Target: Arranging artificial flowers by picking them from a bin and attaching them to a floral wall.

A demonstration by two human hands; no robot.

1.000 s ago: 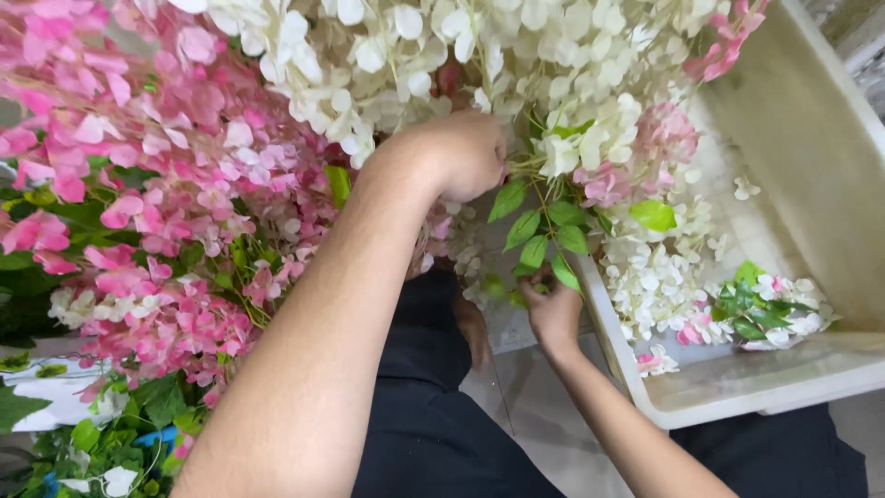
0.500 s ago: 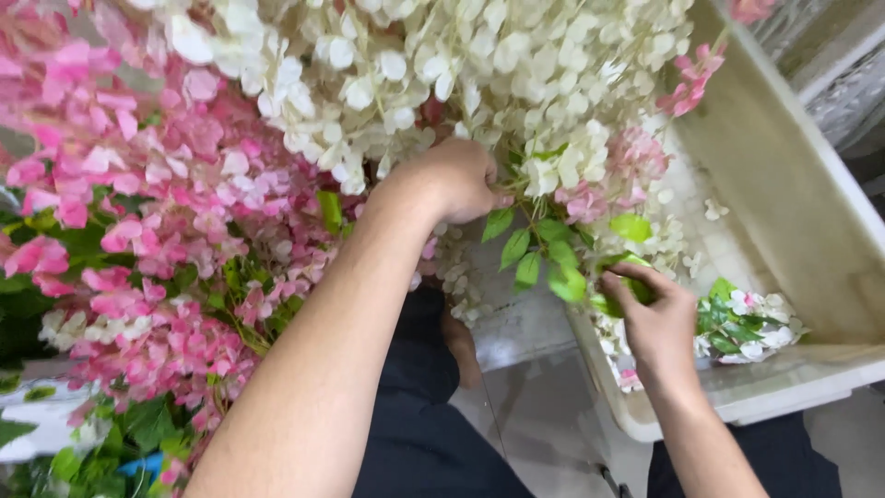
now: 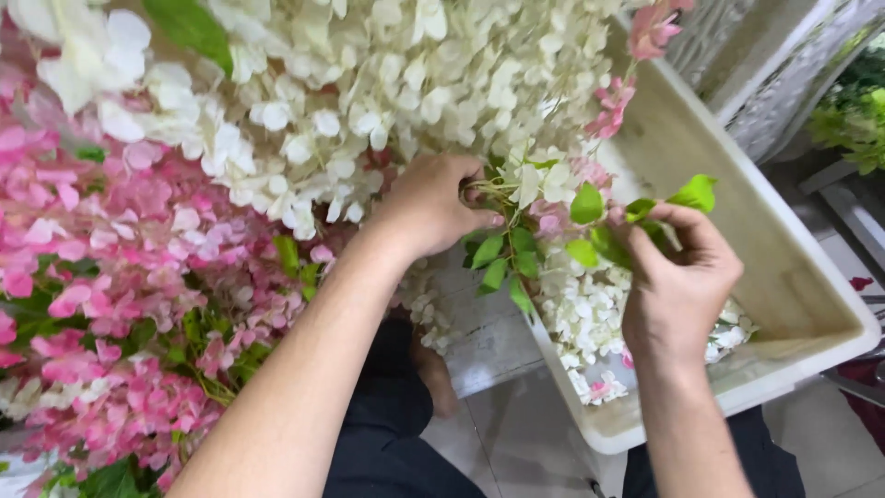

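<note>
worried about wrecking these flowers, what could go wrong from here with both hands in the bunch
The right hand pinches a green leafy sprig while the left hand grips the stems; pulling apart could tear off leaves. The white blossoms press against the left hand, so petals may get crushed or shed. Loose flowers already lie in the white tub, and some could fall past its rim onto the floor.

Pale tiled floor [image 3: 516, 443] below, white lattice panel [image 3: 784, 65] at upper right, green foliage [image 3: 853, 115] beside it, grey ledge [image 3: 853, 207] at right edge, soft even light
</note>
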